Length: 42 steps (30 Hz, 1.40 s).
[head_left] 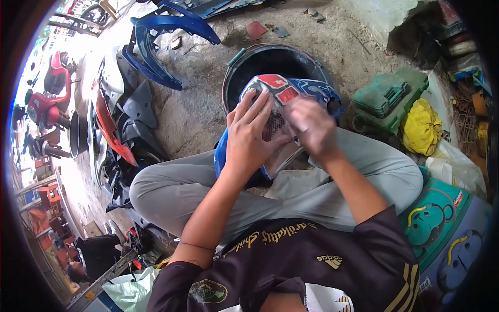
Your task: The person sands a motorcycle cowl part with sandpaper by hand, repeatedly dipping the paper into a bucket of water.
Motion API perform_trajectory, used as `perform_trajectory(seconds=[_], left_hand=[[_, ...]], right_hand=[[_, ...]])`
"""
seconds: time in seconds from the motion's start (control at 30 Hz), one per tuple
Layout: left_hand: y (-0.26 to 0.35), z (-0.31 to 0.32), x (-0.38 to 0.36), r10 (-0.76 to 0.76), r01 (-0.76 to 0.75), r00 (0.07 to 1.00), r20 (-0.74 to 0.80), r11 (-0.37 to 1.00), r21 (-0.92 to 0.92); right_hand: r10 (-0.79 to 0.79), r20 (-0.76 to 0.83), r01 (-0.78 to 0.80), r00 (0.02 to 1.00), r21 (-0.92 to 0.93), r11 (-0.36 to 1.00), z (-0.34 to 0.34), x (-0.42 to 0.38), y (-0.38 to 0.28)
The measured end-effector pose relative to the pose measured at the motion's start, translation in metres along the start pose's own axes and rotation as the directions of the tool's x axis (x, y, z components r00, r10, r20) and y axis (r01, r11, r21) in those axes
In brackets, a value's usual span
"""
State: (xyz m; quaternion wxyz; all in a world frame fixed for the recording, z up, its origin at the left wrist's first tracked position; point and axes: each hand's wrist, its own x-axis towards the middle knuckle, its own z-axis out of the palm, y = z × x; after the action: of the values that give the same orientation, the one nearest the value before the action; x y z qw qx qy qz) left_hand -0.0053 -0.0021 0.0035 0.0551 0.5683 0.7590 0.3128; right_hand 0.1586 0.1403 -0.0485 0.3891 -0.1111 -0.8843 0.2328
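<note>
A blue motorcycle body panel (222, 151) with red, white and grey patches rests across my lap, its far end over a black bucket (244, 65). My left hand (248, 130) lies on the panel with its fingers stretched out and the thumb apart, pressing on the scuffed part. Beside it, my right hand (312, 127) is curled and blurred by motion against the panel's right side. Whatever is under its fingers is hidden.
Another blue fairing piece (169, 23) lies on the concrete floor. To the right are a green tool case (382, 96), a yellow plastic bag (422, 127) and teal boxes (434, 208). Loose panels (106, 125) and a red motorcycle (57, 96) are at left; a person (99, 255) is lower left.
</note>
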Motion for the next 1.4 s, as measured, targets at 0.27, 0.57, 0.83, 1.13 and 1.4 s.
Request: perform_trajectory(seconds=[0.27, 0.57, 0.83, 1.13, 1.4], left_hand=[[0.001, -0.002, -0.003, 0.037, -0.036, 0.999, -0.010, 0.999, 0.038], [-0.001, 0.003, -0.008, 0.087, -0.084, 0.995, -0.039, 0.994, 0.071], [-0.007, -0.005, -0.010, 0.106, -0.104, 0.992, -0.075, 0.994, 0.027], [0.000, -0.022, -0.013, 0.148, -0.136, 0.987, -0.067, 0.978, 0.158], [0.015, -0.028, -0.008, 0.188, -0.188, 0.982, 0.023, 0.954, 0.233]], right_hand=[[0.206, -0.154, -0.223, 0.966, -0.100, 0.970, -0.003, -0.004, 0.037], [0.533, -0.237, -0.560, 0.813, -0.062, 0.826, -0.019, -0.012, 0.070], [0.704, -0.126, -0.531, 0.699, 0.566, 0.630, -0.042, 0.010, 0.062], [0.769, 0.079, -0.559, 0.635, 0.734, 0.386, -0.048, 0.012, 0.056], [0.774, 0.292, -0.479, 0.562, 0.877, 0.018, -0.041, -0.001, 0.051]])
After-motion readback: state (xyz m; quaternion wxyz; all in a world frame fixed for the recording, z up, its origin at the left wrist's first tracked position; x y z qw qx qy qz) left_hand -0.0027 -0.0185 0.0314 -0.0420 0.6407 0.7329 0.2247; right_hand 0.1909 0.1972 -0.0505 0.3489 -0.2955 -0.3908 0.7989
